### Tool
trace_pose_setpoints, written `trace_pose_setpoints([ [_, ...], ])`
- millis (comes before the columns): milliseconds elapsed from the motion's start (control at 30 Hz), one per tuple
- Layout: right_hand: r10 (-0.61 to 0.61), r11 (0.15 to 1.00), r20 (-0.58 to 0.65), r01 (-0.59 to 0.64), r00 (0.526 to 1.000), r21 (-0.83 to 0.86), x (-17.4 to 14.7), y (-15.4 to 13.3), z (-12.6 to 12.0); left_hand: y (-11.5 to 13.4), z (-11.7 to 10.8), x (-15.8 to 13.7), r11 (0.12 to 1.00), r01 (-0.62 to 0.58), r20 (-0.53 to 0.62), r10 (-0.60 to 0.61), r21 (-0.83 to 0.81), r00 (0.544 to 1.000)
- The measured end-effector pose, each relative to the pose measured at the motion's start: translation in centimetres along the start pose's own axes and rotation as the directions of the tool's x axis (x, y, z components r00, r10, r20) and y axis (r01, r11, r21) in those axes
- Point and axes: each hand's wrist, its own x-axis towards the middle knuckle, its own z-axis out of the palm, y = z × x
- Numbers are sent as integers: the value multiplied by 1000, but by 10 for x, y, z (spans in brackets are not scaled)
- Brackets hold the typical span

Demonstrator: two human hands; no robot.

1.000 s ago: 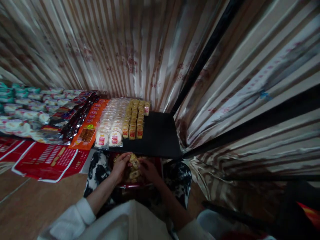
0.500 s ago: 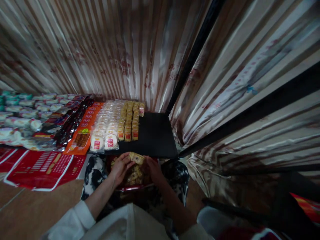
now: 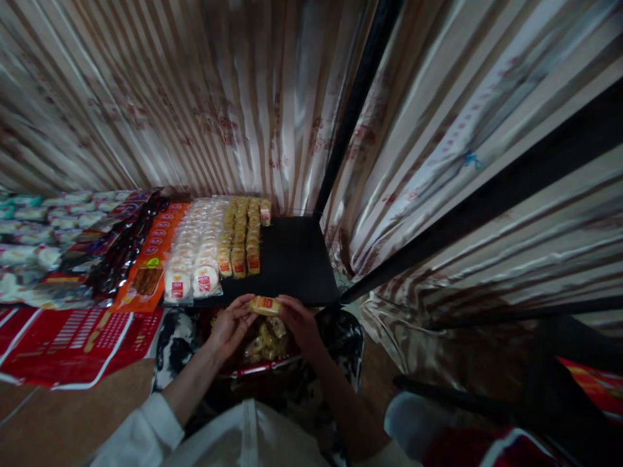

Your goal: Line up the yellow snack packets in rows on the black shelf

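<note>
One yellow snack packet with a red label (image 3: 265, 305) spans the gap between the hands at the near edge of the black tabletop (image 3: 302, 259); the left hand (image 3: 231, 327) pinches one end, the right hand (image 3: 300, 325) the other. Loose packets (image 3: 265, 344) lie nearer than the tabletop.

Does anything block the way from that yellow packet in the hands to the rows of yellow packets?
Nothing visible does. The left hand and right hand hold the yellow packet by its ends, and only the front strip of the black shelf shows between it and the rows of yellow packets.
</note>
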Motion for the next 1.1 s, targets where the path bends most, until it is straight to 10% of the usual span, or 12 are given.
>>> trace_pose_setpoints([
  [267,-89,970,61,101,994,-219,1,9,-4,13,21,11,954,-82,94,57,289,994],
  [600,-10,976,115,35,993,-216,24,-3,-14,22,59,25,692,-370,315,212,620,925],
  [833,57,996,-18,-56,998,63,70,-9,-7,26,86,40,702,-546,144,548,456,824],
  [1100,-62,995,-240,43,969,-85,163,8,8,14,112,91,801,-459,-16,503,383,864],
])
